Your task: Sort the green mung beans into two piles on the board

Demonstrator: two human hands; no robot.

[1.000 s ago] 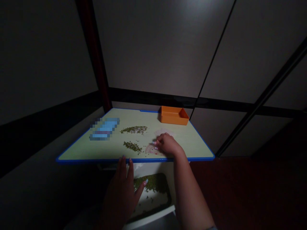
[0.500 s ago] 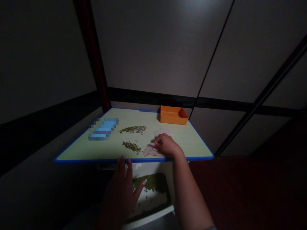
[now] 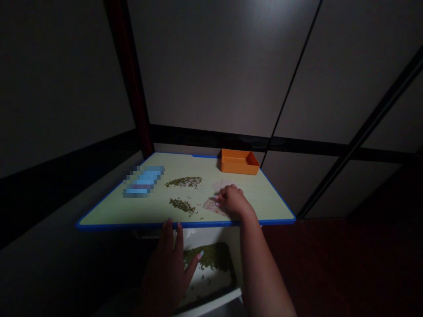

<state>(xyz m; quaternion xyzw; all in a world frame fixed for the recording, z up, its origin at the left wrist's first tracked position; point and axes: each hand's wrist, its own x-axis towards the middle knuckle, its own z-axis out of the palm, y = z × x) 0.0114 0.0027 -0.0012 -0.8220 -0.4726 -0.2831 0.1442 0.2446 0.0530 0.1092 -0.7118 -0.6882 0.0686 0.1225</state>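
My right hand (image 3: 233,200) rests low over the right half of the small table, its fingers curled and pressed together. Whatever they pinch is hidden. Under and beside these fingers lies a pale pink, fan-shaped patterned piece (image 3: 211,206); another pale pink patch (image 3: 220,185) shows just behind them. To the left, small green grains form a near pile (image 3: 181,205) and a far pile (image 3: 185,181). My left hand (image 3: 172,259) is open with fingers spread, fingertips at the table's blue front edge (image 3: 132,225), above a white drawer or bin (image 3: 211,301) holding more green grains (image 3: 214,255).
An orange open box (image 3: 239,166) stands at the table's back right corner. A blurred-out blue rectangular object (image 3: 144,180) lies at the left side. Dark panelled cupboard doors (image 3: 211,66) rise behind the table, with a dark red floor (image 3: 324,259) on the right.
My right hand has shifted slightly to the right, and the near edge of the pink patterned piece sits further right too. My left hand keeps its place. The view has tilted slightly.
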